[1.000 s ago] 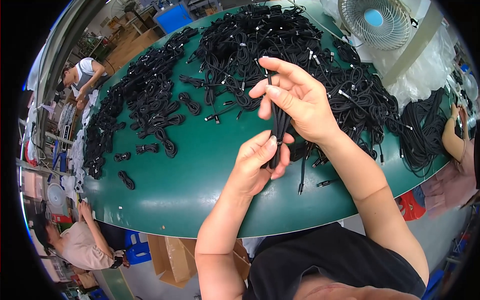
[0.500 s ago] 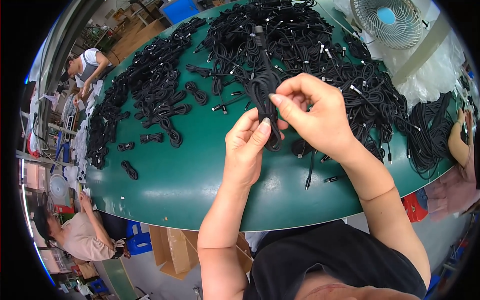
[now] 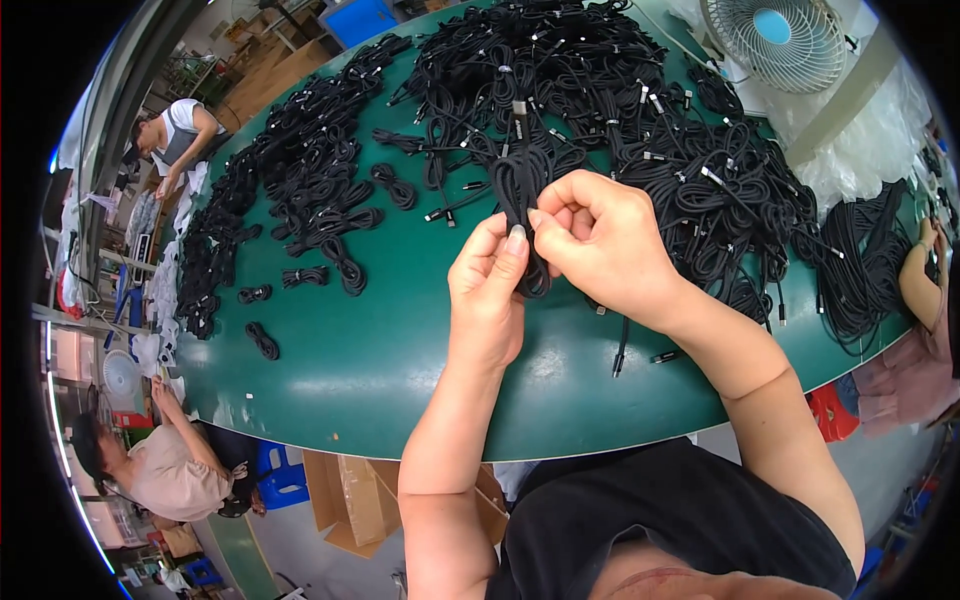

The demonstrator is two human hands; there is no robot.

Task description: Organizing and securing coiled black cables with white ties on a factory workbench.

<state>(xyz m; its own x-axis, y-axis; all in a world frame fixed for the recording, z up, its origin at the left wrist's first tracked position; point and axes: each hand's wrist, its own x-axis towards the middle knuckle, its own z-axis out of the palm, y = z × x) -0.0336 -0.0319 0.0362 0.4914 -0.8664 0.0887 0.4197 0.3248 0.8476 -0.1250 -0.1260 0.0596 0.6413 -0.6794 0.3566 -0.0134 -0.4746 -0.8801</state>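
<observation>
A coiled black cable (image 3: 521, 180) is held upright above the green table in front of me, its metal-tipped connector pointing away at the top. My left hand (image 3: 490, 280) grips the bundle round its middle, thumb across the front. Against the bundle's right side, my right hand (image 3: 605, 240) is closed, thumb and forefinger pinched at the cable. Whether a tie or a cable strand lies between those fingertips is hidden. Beyond my hands, a large heap of black cables (image 3: 560, 60) with silver connectors spreads over the table.
Bundled cables (image 3: 300, 190) lie along the left of the green table (image 3: 340, 390). A fan (image 3: 775, 45) and plastic bags stand at the back right, with a thick cable coil (image 3: 860, 265) below. Co-workers sit at left and right. A cardboard box (image 3: 350, 500) is under the near edge.
My right hand has moved slightly left and down, its pinch now right against the bundle. The connector end has dropped a little lower. My left hand keeps its grip.
</observation>
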